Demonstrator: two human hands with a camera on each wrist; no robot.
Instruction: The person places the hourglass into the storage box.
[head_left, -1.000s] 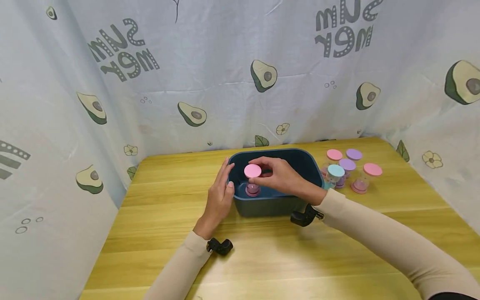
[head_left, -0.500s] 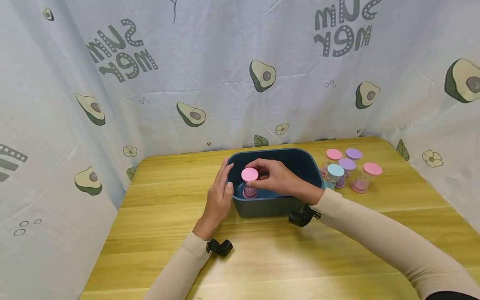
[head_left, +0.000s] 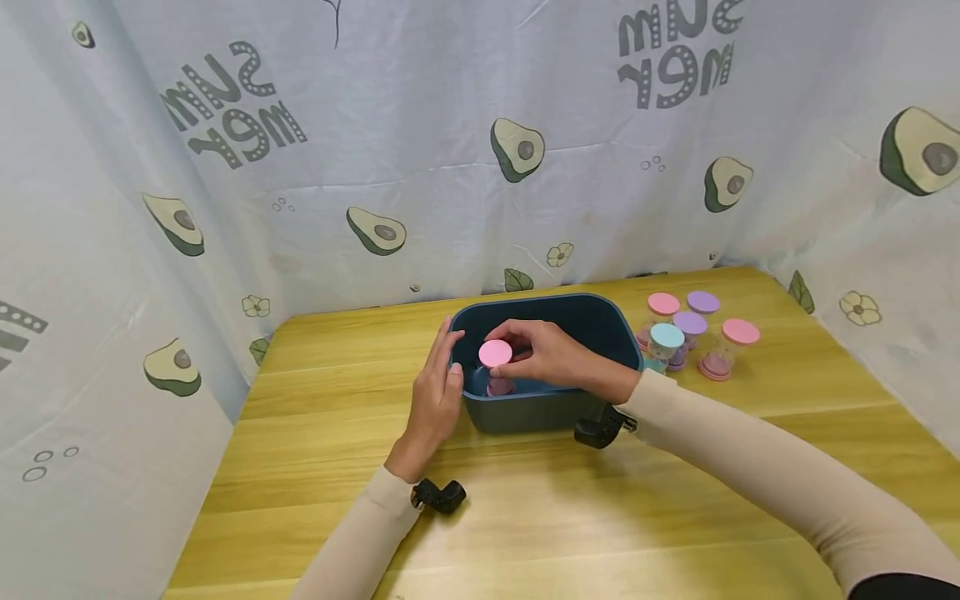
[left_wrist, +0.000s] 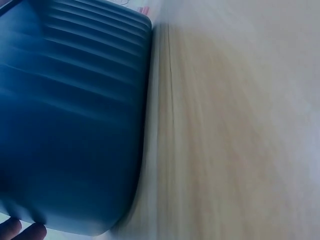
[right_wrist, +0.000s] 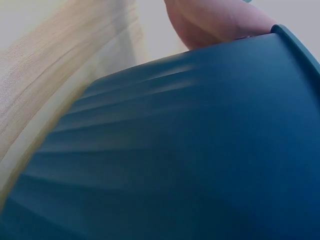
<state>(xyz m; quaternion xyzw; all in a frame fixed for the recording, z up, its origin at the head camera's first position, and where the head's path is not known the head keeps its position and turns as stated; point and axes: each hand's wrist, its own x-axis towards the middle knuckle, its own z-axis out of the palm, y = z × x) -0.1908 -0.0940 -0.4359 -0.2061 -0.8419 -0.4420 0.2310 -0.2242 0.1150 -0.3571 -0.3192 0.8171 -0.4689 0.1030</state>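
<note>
My right hand (head_left: 551, 354) reaches over the near rim of a dark blue plastic bin (head_left: 555, 414). Thumb and fingers pinch a small hourglass just below its pink cap (head_left: 495, 353). It stands nearly upright inside the bin's left front corner, its base partly hidden by the near wall. Along the bin's left end lies my left hand (head_left: 437, 398), fingers extended against the wall and rim. The bin's ribbed wall (left_wrist: 75, 115) fills much of the left wrist view, with two fingertips (left_wrist: 31, 232) at its lower edge. The right wrist view shows mostly bin wall (right_wrist: 165, 145).
Several more hourglasses stand right of the bin: a turquoise one (head_left: 666, 336), a pink one (head_left: 740, 332) furthest right, and purple ones (head_left: 689, 323) between. A wooden table (head_left: 330, 392) carries everything. A patterned curtain (head_left: 442, 167) hangs behind its far edge.
My right hand has lowered the pink hourglass deeper into the bin and a little leftward. My left hand stays at the bin's left end. The head view has shifted slightly.
</note>
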